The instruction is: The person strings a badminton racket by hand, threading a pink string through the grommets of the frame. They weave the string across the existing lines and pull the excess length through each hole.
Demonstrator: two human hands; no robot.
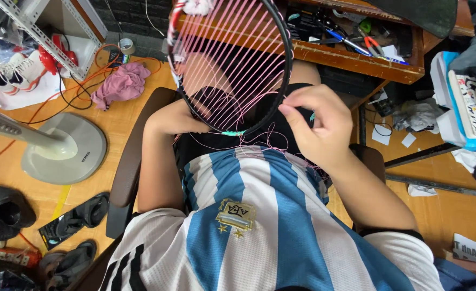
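- Pinching grip on the right: the right hand (318, 123) has thumb and forefinger pressed together on a thin pink string (259, 137) just off the racket's lower right rim, the other fingers curled loosely behind.
- Racket (232, 64) sits head-down over the person's lap, its black frame tilted away toward the desk; pink main strings run lengthwise across the whole head, and no cross strings can be made out, so the stringing looks partly done.
- Left hand (174, 118) closes on the lower left of the frame, steadying it from the outside; its fingertips are hidden behind the rim, so how tightly it clamps cannot be told.
- Left forearm runs down along the chair arm (135, 156), elbow tucked by the striped shirt; right forearm comes up from the lower right, wrist bent inward toward the frame.
- Step in hand, as a judgement: feeding or drawing slack string at the bottom of the head, where loose pink loops hang over the dark shorts.
- Next move likely calls for keeping the string taut between the fingertips, lining its end with a small hole in the rim, and holding the frame from turning.
- Small teal piece (232, 132) sits at the rim's lowest point, just beside the loose loops; what it is cannot be told.
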